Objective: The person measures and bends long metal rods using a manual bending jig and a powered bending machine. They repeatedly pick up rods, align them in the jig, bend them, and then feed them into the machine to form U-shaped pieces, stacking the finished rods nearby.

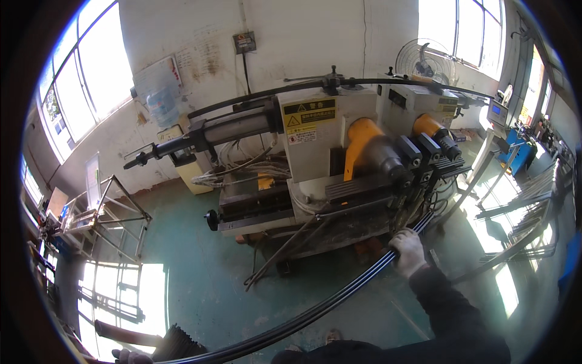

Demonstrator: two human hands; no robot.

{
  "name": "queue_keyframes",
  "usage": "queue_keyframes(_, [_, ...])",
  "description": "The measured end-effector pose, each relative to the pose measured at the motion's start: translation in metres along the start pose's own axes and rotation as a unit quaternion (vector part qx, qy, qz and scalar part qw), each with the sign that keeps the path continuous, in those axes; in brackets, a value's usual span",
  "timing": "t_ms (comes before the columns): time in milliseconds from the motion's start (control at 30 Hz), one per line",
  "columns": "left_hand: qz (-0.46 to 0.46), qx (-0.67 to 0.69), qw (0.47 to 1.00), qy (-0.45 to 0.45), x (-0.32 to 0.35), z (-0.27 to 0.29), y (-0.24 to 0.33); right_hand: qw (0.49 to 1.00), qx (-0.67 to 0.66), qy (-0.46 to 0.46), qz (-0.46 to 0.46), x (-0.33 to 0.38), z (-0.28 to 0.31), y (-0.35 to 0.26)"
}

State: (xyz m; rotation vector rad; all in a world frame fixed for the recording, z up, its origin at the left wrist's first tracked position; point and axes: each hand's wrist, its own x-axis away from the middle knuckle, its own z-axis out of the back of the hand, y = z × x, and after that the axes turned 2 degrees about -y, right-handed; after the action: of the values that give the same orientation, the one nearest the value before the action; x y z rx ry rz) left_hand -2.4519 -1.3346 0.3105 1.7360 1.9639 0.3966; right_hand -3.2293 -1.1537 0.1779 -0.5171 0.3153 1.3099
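On the grey bending machine (315,145) we see a yellow-and-black rectangular warning label (309,112) with a smaller white-and-red label (302,137) just below it. Right of the machine stands a small blue-lit control screen (498,111). Above it to the left hangs a white wall notice (159,74).

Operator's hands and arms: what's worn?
Right hand: a white knit work glove, a bit grimy, with a dark, near-black long sleeve to the wrist. Left hand: only partly visible at the bottom edge, in a similar light glove; its sleeve is out of view.
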Motion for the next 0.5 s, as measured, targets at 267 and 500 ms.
queue_keyframes(267, [0.169, 0.18, 0.939, -0.24, -0.136, -0.145, -0.107, 0.903, 0.13, 0.185, -0.366, -0.002, -0.017, 0.1])
queue_keyframes(500, [0.203, -0.068, 0.975, -0.064, -0.151, -0.164, -0.338, 0.495, -0.739, 0.279, -0.362, -0.07, -0.058, 0.043])
